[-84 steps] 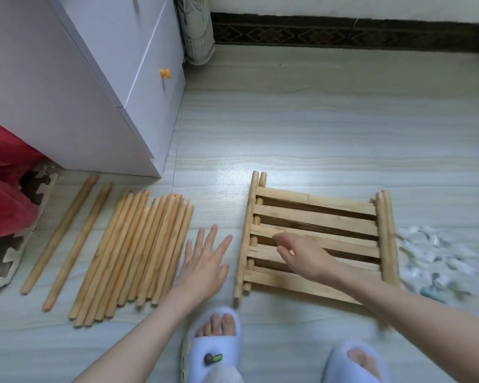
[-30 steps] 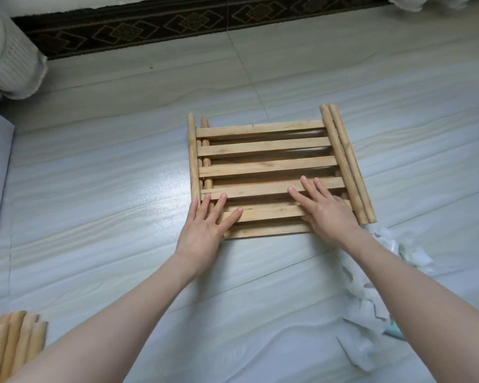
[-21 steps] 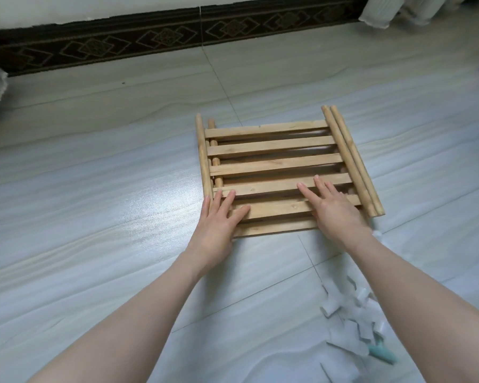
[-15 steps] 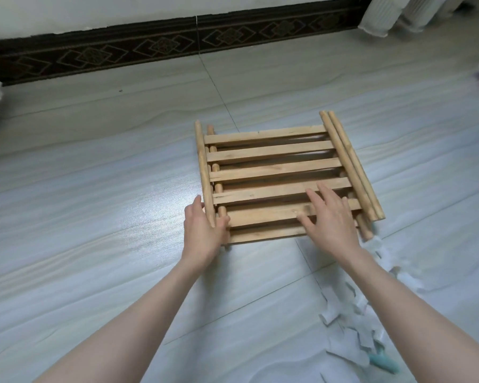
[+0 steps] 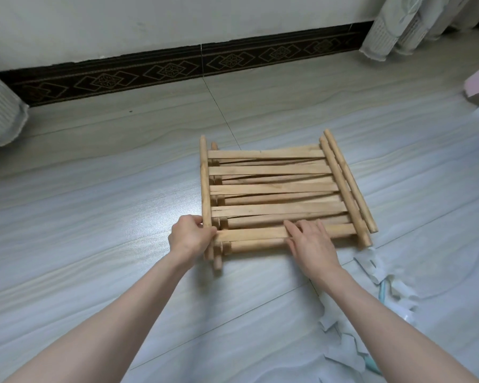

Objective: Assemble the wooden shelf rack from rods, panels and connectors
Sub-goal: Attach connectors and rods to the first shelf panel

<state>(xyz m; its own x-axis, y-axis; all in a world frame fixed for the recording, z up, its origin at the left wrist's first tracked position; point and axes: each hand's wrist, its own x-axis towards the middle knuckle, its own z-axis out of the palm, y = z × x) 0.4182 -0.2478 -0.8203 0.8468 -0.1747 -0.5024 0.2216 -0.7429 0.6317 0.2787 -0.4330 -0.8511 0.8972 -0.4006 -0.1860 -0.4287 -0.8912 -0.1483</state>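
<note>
A stack of slatted wooden shelf panels (image 5: pixel 274 186) lies flat on the floor in the middle of the head view, each panel made of flat slats fixed to round side rods. My left hand (image 5: pixel 190 236) grips the near end of the top panel's left side rod (image 5: pixel 204 175), fingers curled round it. My right hand (image 5: pixel 310 241) lies flat on the nearest slats, fingers straight and pointing left and away. The top panel sits slightly askew over the ones below.
White plastic connectors (image 5: pixel 371 261) and wrapping scraps lie scattered on the floor at the lower right, with a teal tool (image 5: pixel 382 291) among them. A dark patterned skirting board (image 5: pixel 177 70) runs along the far wall. Curtains (image 5: pixel 393 26) hang at the top right.
The camera turned right, away from the loose rods and the cabinet. My left hand slid from flat on the slats to the left side rod and curled round it. My right hand stayed flat.
</note>
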